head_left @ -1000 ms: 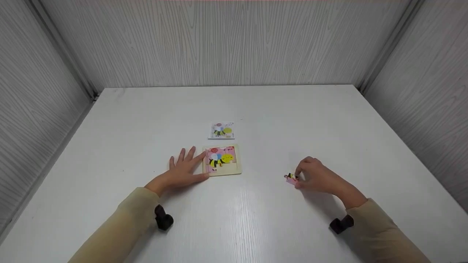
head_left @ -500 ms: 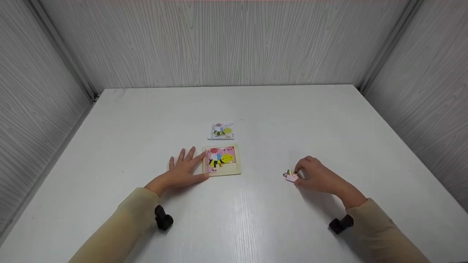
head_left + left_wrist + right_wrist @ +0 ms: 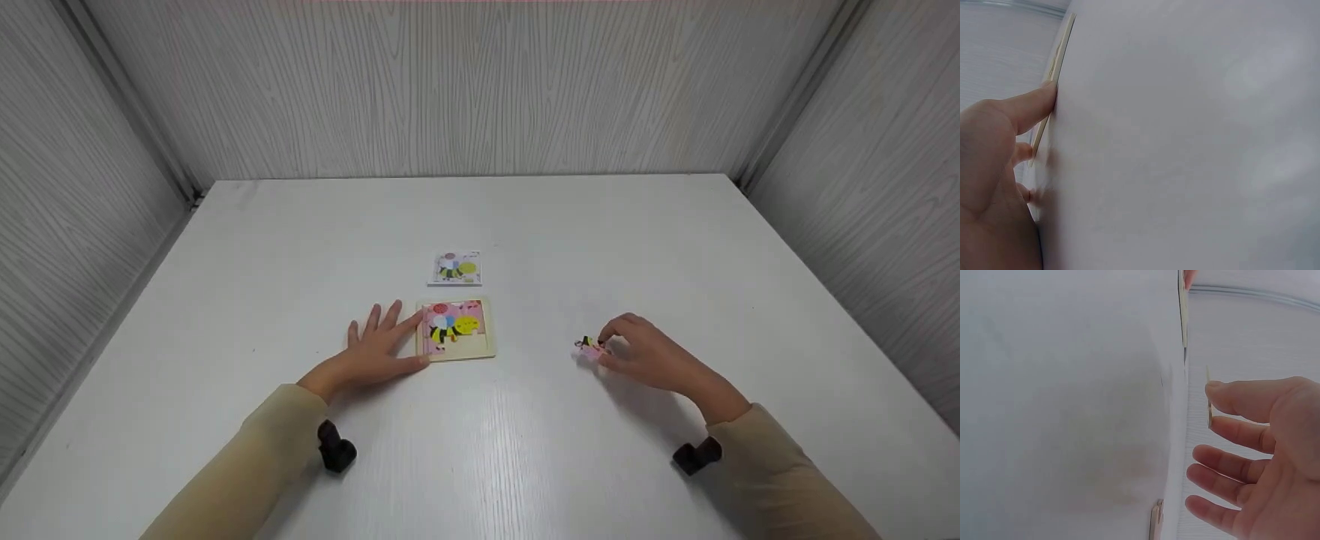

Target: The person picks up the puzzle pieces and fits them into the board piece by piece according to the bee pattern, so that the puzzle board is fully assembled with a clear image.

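A square wooden puzzle tray (image 3: pixel 469 348) with a bee picture lies in the middle of the table, its lower right part bare wood. My left hand (image 3: pixel 369 355) rests at its left side with fingers spread; thumb (image 3: pixel 1037 108) and index finger touch the tray's edge. To the right, my right hand (image 3: pixel 649 355) pinches a small pink, black and yellow puzzle piece (image 3: pixel 589 347) between thumb and index finger. In the right wrist view this piece (image 3: pixel 1210 410) is seen edge-on, apart from the table; the other fingers are loosely bent.
Behind the tray lies a square card (image 3: pixel 454 269) with the same bee picture. Another flat wooden piece (image 3: pixel 1156 521) lies on the table below the right hand in the right wrist view. Grey wood-grain panels (image 3: pixel 480 90) border the white table (image 3: pixel 480 465).
My right hand has turned the puzzle piece about in its fingers, then lifted it and moved slightly left and away from me. The left hand and the tray have stayed in place.
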Tool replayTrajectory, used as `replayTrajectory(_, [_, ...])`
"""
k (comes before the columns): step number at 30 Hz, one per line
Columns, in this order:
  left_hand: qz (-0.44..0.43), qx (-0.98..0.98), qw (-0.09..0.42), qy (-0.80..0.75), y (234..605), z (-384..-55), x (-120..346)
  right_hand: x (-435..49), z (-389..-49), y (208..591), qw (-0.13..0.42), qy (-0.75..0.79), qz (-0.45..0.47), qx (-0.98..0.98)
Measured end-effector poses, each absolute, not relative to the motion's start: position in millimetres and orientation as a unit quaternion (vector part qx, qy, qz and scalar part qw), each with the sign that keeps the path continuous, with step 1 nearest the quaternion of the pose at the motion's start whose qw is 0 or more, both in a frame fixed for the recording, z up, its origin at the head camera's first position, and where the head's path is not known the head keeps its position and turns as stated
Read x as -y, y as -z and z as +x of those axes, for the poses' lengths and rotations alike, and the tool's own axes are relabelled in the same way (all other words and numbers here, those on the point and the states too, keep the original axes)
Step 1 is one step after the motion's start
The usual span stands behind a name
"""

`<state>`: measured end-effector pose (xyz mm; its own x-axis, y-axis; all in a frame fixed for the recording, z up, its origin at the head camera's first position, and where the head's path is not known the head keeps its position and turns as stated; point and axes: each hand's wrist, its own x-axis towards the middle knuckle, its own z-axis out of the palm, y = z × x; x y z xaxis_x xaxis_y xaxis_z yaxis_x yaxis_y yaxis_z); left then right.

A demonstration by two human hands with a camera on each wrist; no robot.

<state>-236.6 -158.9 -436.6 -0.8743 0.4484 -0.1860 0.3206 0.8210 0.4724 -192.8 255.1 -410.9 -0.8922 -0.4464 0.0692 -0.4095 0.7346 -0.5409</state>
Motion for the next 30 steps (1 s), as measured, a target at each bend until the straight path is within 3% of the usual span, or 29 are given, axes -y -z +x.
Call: replayTrajectory(30, [0.204, -0.943, 0.146, -0.22, 438.8, -238.2, 159.5, -201.5, -214.6, 398.9, -0.009, 0.307, -0.324, -0.895])
